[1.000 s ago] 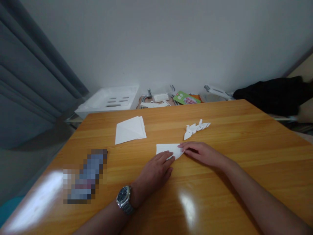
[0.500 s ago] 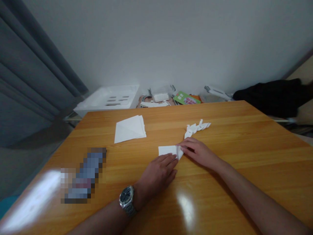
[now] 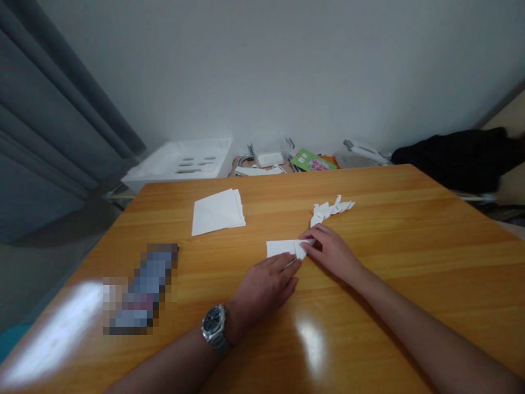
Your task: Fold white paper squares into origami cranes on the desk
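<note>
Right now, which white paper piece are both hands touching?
The folded paper in front, touched by left hand and right hand; paper sheets and folded figures, farther back, lie clear of the left hand.

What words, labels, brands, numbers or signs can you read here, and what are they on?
None can be read with certainty.
Green booklet: pale lettering, too small and blurred to read.
Wristwatch: dial markings too small to read.
Pixelated object: nothing legible.
Folded paper: no text visible.
</note>
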`<state>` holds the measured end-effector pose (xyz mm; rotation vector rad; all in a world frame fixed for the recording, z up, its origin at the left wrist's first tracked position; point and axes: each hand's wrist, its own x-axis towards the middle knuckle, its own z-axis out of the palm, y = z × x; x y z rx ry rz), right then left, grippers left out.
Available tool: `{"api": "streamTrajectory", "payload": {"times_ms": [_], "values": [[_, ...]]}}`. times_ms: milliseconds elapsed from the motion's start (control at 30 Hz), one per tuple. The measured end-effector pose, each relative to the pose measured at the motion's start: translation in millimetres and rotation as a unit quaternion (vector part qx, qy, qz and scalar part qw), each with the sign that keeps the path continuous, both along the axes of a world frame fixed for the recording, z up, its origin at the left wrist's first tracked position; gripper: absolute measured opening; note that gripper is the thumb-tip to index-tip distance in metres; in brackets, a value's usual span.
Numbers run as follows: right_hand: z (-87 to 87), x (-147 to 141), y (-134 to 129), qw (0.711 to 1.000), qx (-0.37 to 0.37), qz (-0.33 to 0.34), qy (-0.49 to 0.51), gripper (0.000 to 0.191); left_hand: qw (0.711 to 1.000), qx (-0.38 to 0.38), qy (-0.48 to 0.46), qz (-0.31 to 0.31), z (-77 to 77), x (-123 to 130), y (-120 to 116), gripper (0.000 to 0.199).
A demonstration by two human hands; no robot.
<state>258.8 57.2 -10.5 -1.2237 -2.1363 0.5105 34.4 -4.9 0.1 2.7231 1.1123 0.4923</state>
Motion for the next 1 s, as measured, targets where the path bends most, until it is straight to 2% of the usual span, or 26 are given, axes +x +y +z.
{"api": "streamTrajectory", "payload": {"times_ms": [700,867,1000], "values": [[-6.5,-4.2,1.5,0.999,0.015,-0.039,-0.018,0.004,0.999,0.015,0.030,-0.001,5.6,-1.8,2.5,0.034],[-9.5,-3.2,2.9,0.999,0.020,-0.037,-0.025,0.005,1.000,0.015,0.019,-0.002,3.7,-3.5,3.3,0.034],[-10.4,-2.6,3.8,0.999,0.021,-0.034,-0.020,0.005,1.000,-0.013,-0.025,0.008,-0.4,-6.0,7.0,0.032]]}}
